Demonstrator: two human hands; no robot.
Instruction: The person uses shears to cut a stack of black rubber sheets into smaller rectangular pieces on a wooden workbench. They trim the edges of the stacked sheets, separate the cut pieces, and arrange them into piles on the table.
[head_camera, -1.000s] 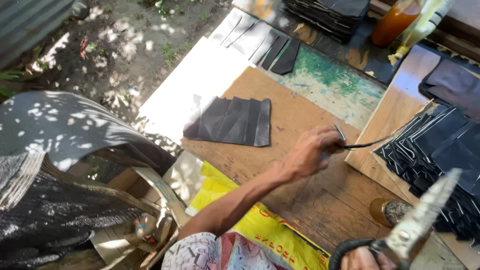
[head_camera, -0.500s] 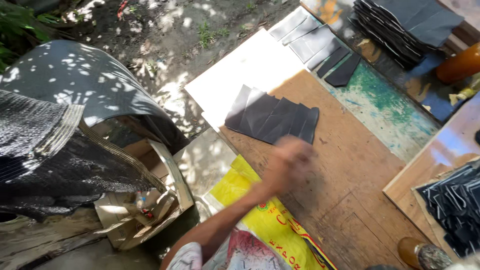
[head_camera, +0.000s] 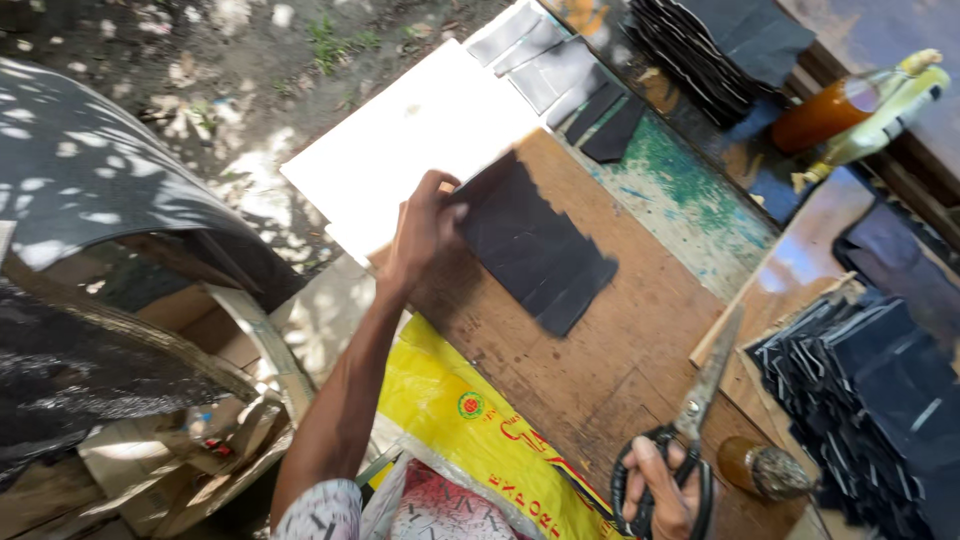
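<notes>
At frame centre, dark sheets (head_camera: 530, 250) are pinched by the left hand (head_camera: 422, 232) for lifting; scissors (head_camera: 690, 425) are gripped in the right hand (head_camera: 662, 490) at lower right.

- A yellow plastic sack (head_camera: 480, 430) lies at the lower middle of the frame, draped over the near edge of the wooden board; it bears a small round red-and-green emblem and red printing.
- A red-and-white printed bag (head_camera: 440, 505) lies at the bottom edge, just beside the yellow sack and partly under it.
- Torn cardboard boxes (head_camera: 190, 440) sit at the lower left, brown and crumpled; a small blue-and-red label shows on one flap.
</notes>
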